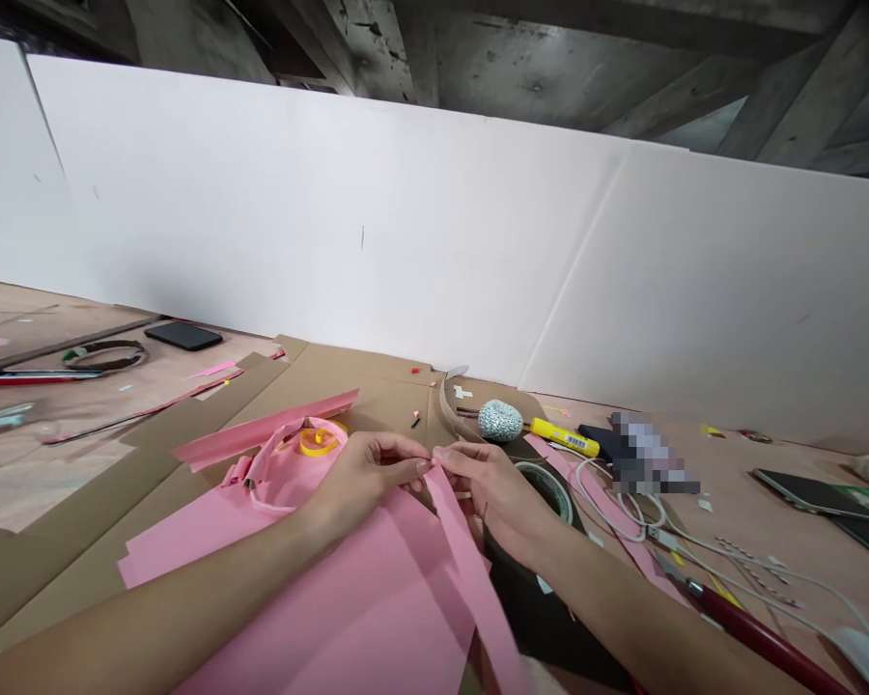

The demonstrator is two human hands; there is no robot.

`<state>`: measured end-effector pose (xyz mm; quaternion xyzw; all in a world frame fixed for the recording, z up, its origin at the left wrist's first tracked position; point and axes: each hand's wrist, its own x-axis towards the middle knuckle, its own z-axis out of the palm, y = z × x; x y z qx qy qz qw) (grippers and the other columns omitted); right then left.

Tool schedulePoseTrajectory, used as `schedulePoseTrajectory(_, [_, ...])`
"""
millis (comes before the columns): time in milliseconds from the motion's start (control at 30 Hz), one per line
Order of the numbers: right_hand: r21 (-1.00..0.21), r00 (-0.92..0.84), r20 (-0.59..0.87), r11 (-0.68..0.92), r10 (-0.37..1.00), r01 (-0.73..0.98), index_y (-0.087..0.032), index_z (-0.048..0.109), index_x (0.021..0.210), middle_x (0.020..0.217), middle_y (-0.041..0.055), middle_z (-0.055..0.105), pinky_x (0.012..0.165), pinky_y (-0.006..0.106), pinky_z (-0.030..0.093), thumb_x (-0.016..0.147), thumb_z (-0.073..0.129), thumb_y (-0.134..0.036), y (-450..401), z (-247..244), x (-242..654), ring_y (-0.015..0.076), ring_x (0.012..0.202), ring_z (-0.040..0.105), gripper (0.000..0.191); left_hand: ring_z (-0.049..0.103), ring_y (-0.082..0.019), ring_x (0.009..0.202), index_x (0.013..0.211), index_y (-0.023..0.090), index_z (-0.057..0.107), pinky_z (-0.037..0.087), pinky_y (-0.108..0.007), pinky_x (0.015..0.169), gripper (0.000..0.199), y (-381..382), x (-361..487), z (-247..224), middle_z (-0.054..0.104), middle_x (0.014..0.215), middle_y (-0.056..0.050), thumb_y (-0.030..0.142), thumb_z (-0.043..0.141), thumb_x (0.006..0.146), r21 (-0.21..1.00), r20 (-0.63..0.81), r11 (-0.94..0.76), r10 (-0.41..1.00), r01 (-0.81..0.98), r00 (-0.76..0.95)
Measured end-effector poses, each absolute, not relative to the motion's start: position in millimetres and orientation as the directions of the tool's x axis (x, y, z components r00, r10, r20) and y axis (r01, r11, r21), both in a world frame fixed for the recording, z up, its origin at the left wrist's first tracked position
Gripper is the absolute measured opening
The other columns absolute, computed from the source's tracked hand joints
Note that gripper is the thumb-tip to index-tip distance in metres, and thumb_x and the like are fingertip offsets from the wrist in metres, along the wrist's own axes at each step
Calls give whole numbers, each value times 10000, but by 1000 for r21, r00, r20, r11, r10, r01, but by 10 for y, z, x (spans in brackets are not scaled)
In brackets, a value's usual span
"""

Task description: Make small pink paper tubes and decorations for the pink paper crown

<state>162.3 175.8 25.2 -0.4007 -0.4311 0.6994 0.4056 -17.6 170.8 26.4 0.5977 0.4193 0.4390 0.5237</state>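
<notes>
Both hands meet over a large pink paper sheet (333, 598). The fingertips of my left hand (373, 478) and my right hand (489, 487) pinch the top end of a long pink paper strip (474, 589). The strip hangs from them toward the bottom edge of the view. Behind my left hand lies a curled pink paper ring (275, 502), with a small coil of yellow strip (319, 442) inside it. A folded pink paper strip (267, 430) rests just beyond. Under my right forearm is a roll of tape (550, 483), partly hidden.
Flattened brown cardboard (333, 367) lies beneath the paper. To the right are a ball of patterned string (500, 421), a yellow glue stick (565, 437), a white cable (615, 521) and a red-handled knife (753, 627). A black phone (183, 335) lies left. White boards (319, 212) stand behind.
</notes>
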Motion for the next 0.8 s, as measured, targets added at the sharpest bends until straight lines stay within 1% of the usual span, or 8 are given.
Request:
schedulePoseTrajectory(100, [-935,-337,-227,-301,914,-188,-144,718,753,683,37,700,527,243,454,614,894,-393,1774,191,1620,138,576,614,336,628,-150,656,804,146,793,466,-242,635,135,1724,-200,223,734,716,-43,272,761,768,992,76,-100,962,81,261])
schedulePoseTrajectory(200, [-935,-341,-227,-302,912,-187,-133,731,786,712,51,717,566,271,490,599,902,-374,1791,135,1609,157,603,637,350,617,-146,650,809,146,784,446,-236,612,143,1734,-208,181,729,721,-37,281,756,769,991,62,-91,965,102,256])
schedulePoseTrajectory(333, [-934,-329,-203,-284,922,-219,-134,731,807,765,59,731,631,294,525,595,909,-374,1796,93,1583,170,663,660,366,553,-123,586,800,140,756,411,-229,570,213,1746,-205,144,663,630,-8,341,691,829,986,69,-101,971,131,227])
schedulePoseTrajectory(400, [-932,-327,-195,-279,925,-231,-135,730,814,779,56,730,656,304,536,579,921,-361,1793,84,1576,172,680,665,378,532,-119,568,798,141,750,404,-231,558,233,1748,-205,135,649,618,-3,354,667,844,984,71,-104,974,148,214])
schedulePoseTrajectory(567, [-929,-337,-183,-274,924,-248,-137,729,826,776,38,713,663,303,541,584,922,-368,1792,71,1583,160,671,660,386,582,-148,639,781,147,759,433,-244,600,207,1732,-208,137,696,699,-27,339,690,816,973,76,-115,979,200,191])
schedulePoseTrajectory(700, [-928,-334,-198,-286,922,-239,-127,729,812,754,40,710,625,289,524,582,920,-365,1795,55,1588,151,634,650,382,623,-176,715,788,160,764,462,-259,666,187,1721,-198,148,729,763,-37,335,700,799,965,83,-126,979,230,187])
schedulePoseTrajectory(800, [-925,-327,-211,-297,921,-238,-132,722,809,714,26,701,596,279,509,565,925,-346,1796,39,1583,143,600,639,383,608,-169,691,774,160,761,443,-252,639,202,1718,-186,153,720,742,-31,347,691,805,960,84,-128,980,248,182])
